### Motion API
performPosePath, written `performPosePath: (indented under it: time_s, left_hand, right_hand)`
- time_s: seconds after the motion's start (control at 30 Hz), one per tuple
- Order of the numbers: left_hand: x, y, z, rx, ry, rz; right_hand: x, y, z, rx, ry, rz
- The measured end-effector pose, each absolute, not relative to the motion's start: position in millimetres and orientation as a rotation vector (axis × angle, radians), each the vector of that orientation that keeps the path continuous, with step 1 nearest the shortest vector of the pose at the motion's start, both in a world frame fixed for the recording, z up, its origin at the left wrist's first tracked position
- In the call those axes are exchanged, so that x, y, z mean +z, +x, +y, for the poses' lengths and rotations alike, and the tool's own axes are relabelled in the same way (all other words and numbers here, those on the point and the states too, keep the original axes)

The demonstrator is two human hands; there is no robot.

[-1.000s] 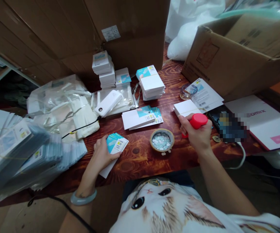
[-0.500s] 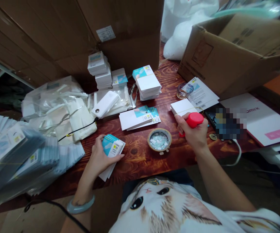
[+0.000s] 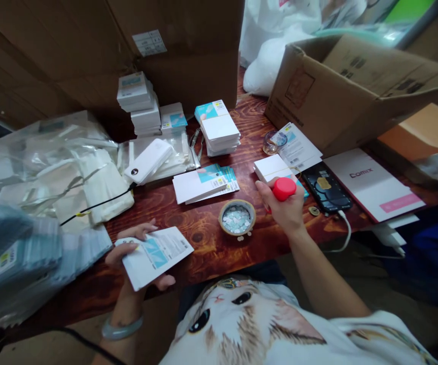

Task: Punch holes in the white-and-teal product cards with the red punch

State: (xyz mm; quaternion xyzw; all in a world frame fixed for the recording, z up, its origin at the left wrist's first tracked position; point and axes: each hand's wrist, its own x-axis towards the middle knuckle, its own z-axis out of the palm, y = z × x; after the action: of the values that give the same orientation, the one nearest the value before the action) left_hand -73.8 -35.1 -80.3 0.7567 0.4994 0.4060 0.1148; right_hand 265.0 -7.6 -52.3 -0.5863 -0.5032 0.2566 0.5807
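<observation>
My left hand (image 3: 128, 244) grips a small stack of white and blue printed cards (image 3: 158, 256), its back face turned up and tilted over the table's front edge. Fingers lie over its left end, and the thumb shows below it. In my right hand (image 3: 287, 210) is a red tool with a round head (image 3: 284, 189); its lower part is hidden by the fingers. Between the hands stands a round bowl (image 3: 222, 230) of small white and pale blue discs. Behind it lie fanned cards (image 3: 199, 185). A banded card stack (image 3: 272, 167) sits just beyond my right hand.
Taller card stacks (image 3: 219, 129) stand at the back. Plastic bags (image 3: 63, 177) and a white power bank (image 3: 149, 161) with a black cable lie left. On the right are a phone (image 3: 327, 187), a white box (image 3: 371, 182), a tape roll (image 3: 270, 144) and an open carton (image 3: 318, 96).
My left hand has turned the card stack over from its blue front to its back face and lifted it. My right hand keeps the red tool in about the same place. The view has shifted slightly.
</observation>
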Motion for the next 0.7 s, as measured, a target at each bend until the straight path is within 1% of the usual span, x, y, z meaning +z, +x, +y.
performPosePath:
  time_s: [0.07, 0.17, 0.33, 0.47, 0.53, 0.63, 0.7]
  left_hand:
    - [-75, -66, -40, 1.302, 2.266, 1.359]
    - [-64, -57, -49, 1.156, 2.265, 1.301]
    - [-41, -41, -47, 1.273, 2.236, 1.217]
    - [-27, -28, -36, 1.027, 2.417, 1.16]
    - [-25, -21, -31, 0.967, 2.427, 1.115]
    - [-24, -13, -27, 0.969, 2.389, 1.08]
    - [-24, -7, -26, 1.043, 2.341, 1.058]
  right_hand:
    - [-50, 263, -8, 0.598, -1.377, -1.186]
    - [-47, 262, -8, 0.614, -1.383, -1.178]
    - [-50, 264, -8, 0.642, -1.372, -1.19]
    - [-51, 265, -7, 0.661, -1.374, -1.169]
    - [-51, 265, -7, 0.642, -1.367, -1.192]
    - [-50, 265, -9, 0.6, -1.34, -1.246]
    - [-50, 265, -9, 0.592, -1.344, -1.256]
